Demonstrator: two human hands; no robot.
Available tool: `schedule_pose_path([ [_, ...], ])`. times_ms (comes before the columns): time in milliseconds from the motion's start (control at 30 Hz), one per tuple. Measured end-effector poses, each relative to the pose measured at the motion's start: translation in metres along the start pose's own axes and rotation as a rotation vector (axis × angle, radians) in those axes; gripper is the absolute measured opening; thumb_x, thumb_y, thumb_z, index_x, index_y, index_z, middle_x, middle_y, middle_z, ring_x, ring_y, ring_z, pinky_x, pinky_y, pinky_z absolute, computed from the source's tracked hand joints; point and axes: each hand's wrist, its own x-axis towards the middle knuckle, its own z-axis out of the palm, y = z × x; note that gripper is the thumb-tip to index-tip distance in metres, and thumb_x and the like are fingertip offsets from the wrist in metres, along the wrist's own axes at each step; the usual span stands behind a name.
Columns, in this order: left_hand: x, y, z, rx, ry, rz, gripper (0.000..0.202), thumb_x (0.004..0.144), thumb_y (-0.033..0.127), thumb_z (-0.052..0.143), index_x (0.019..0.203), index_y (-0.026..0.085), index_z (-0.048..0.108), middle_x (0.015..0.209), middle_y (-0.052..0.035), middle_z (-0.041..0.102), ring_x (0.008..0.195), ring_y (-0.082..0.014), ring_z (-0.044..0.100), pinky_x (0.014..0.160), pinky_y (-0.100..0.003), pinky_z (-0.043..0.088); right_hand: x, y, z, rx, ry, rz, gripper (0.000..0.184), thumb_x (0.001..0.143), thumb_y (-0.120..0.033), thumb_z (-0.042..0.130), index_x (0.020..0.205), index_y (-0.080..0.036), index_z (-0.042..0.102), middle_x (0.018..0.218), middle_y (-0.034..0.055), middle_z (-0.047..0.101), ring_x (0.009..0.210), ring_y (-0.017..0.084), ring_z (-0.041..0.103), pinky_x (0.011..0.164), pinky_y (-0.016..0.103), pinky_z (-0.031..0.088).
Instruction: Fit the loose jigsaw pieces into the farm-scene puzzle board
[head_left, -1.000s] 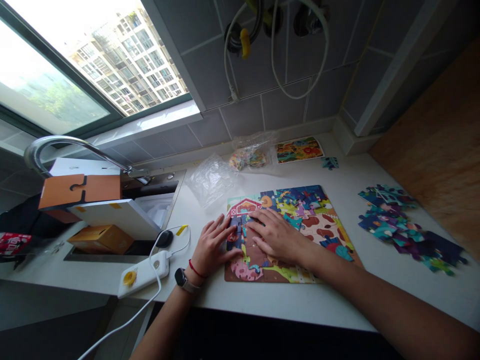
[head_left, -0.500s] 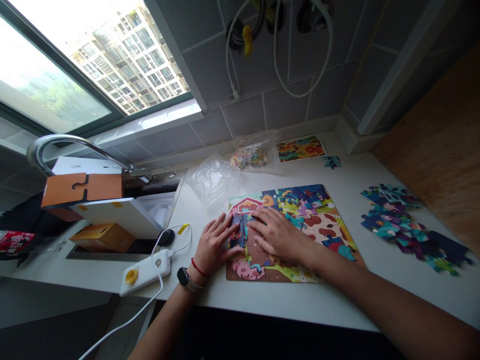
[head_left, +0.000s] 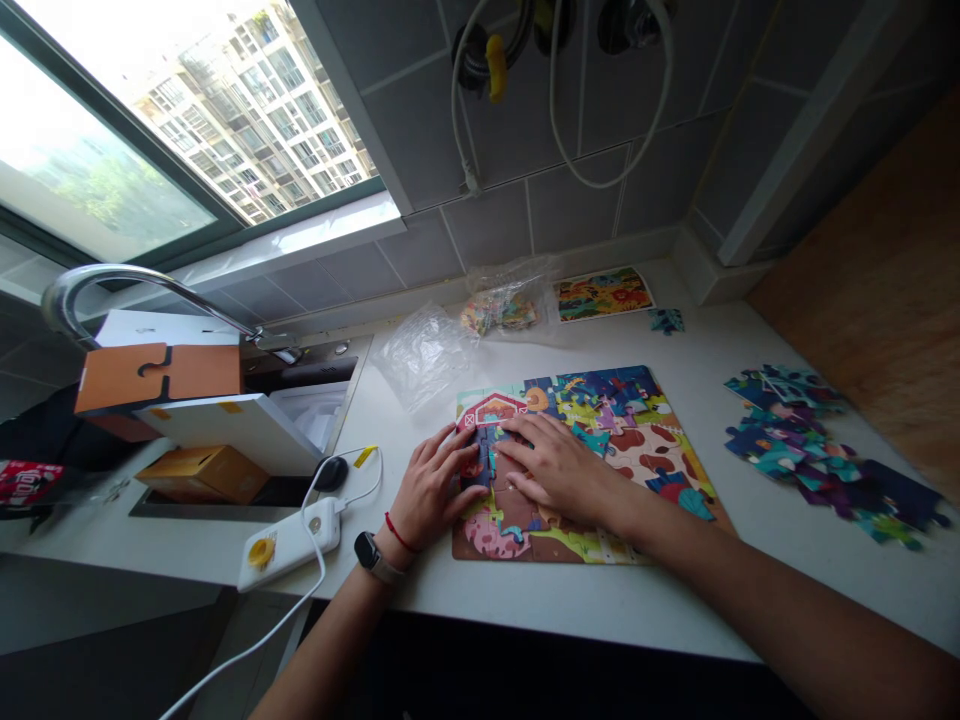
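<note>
Multicoloured, rectangular, cardboard-looking jigsaw (head_left: 645, 455) is touched by left hand (head_left: 429, 490) and right hand (head_left: 562, 472), fingers spread, nothing clasped; probably light, stiff, best held by edges.

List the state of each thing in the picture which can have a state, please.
Jigsaw puzzle: flat, many pieces joined
Left hand: palm down, on puzzle's left edge
Right hand: palm down on puzzle
Heap of loose pieces: overlapping
Transparent bag: crumpled
Second transparent bag: crumpled, colourful pieces inside
Picture card: lying flat
Faucet: no visible water
White device: plugged at one end
Watch: strapped on, screen dark
Window: open or shut, unclear
</note>
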Motion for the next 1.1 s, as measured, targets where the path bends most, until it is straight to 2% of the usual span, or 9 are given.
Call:
schedule_pose_path([
  [133,-0.0004,-0.001,0.0002,-0.003,0.002,0.032,0.04,0.11,0.038,0.048,0.147,0.025,0.057,0.162,-0.0077,0.051,0.152,-0.0311,0.042,0.117,-0.053,0.043,-0.0005,0.0001,0.0009,-0.033,0.011,-0.009,0.029,0.096,-0.031,0.073,0.123,-0.021,0.072,0.137,0.0155,0.065,0.13,0.034,0.059,0.114,0.054,0.047],
  [233,-0.0008,-0.0007,0.0009,0.001,0.032,0.033,0.038,0.11,0.031,0.048,0.145,0.029,0.061,0.161,-0.0051,0.052,0.151,-0.0303,0.043,0.117,-0.053,0.044,-0.0006,-0.0001,-0.0001,-0.042,0.013,-0.015,0.031,0.095,-0.033,0.075,0.124,-0.022,0.072,0.137,0.0146,0.065,0.13,0.033,0.058,0.114,0.054,0.047],
  [667,-0.0005,-0.0002,0.0004,-0.064,0.038,-0.008,0.04,0.105,0.036,0.059,0.144,0.03,0.061,0.16,-0.0068,0.053,0.152,-0.0332,0.042,0.118,-0.055,0.046,-0.0001,-0.0022,-0.0019,-0.035,0.026,-0.014,0.032,0.092,-0.03,0.08,0.122,-0.019,0.074,0.135,0.0166,0.066,0.13,0.035,0.058,0.111,0.053,0.05],
  [767,-0.001,-0.0017,0.0018,-0.121,0.123,-0.073,0.039,0.108,0.029,0.051,0.146,0.027,0.056,0.156,-0.0082,0.057,0.15,-0.0296,0.045,0.12,-0.053,0.044,-0.0007,-0.0017,-0.0015,-0.04,0.026,-0.017,0.033,0.093,-0.031,0.078,0.123,-0.02,0.074,0.137,0.0159,0.065,0.133,0.035,0.055,0.114,0.053,0.048],
  [867,-0.0022,-0.0029,0.0038,-0.164,0.229,-0.148,0.037,0.108,0.018,0.041,0.141,0.026,0.058,0.148,-0.0071,0.063,0.147,-0.0264,0.049,0.12,-0.052,0.044,-0.0011,-0.0028,-0.0022,-0.058,0.022,-0.022,0.032,0.095,-0.033,0.076,0.125,-0.022,0.073,0.137,0.0144,0.065,0.133,0.035,0.055,0.115,0.054,0.046],
  [1100,-0.0031,-0.0052,0.0045,-0.255,0.461,-0.267,0.035,0.104,0.011,0.04,0.123,0.026,0.065,0.129,-0.0054,0.072,0.133,-0.0254,0.059,0.113,-0.05,0.05,-0.0002,-0.0066,0.003,-0.125,0.031,0.035,0.035,0.097,-0.038,0.073,0.129,-0.024,0.073,0.139,0.0134,0.066,0.133,0.036,0.055,0.116,0.058,0.044],
])
